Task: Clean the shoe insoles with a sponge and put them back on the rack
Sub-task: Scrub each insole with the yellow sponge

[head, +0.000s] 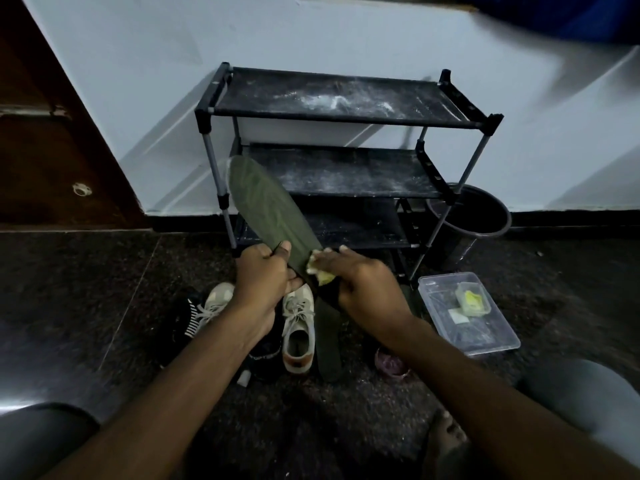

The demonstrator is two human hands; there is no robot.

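Green insole is gripped by fingers of left hand, while right hand holds sponge against it.

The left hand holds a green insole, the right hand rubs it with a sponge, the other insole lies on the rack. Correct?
No: the head view shows the other insole on the floor beside a shoe; the rest holds.

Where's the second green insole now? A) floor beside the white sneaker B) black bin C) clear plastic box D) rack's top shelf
A: the second insole lies on the floor beside the white sneaker; the left hand grips the other insole, the right hand the sponge.
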